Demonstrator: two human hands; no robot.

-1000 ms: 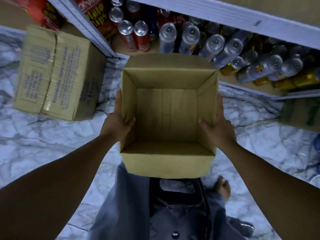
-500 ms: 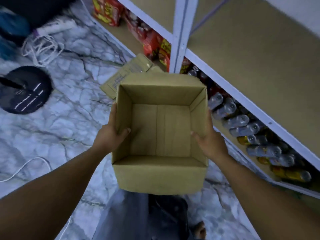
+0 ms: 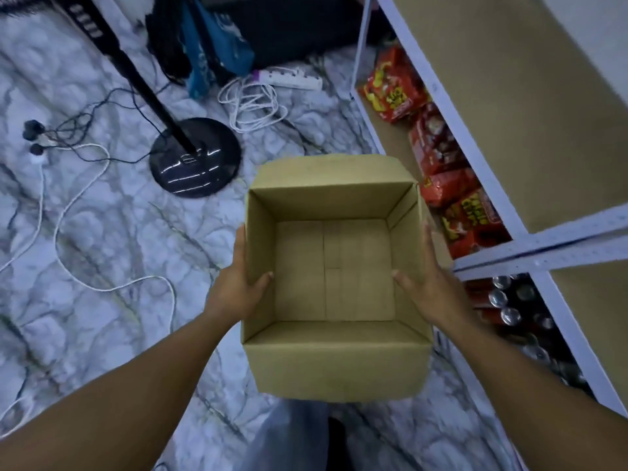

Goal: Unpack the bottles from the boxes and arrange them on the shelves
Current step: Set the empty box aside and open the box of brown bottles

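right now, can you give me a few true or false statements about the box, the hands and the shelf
1. The cardboard box has bottles inside. False: it is empty, its bare bottom shows.
2. Both hands hold the box, the left hand and the right hand on opposite side walls. True.
3. Red snack packs lie on the lower level of the shelf. True.
4. The box rests on the marble floor. False: it is held up above the floor.
5. A black round stand base sits on the floor to the left of the box. True.
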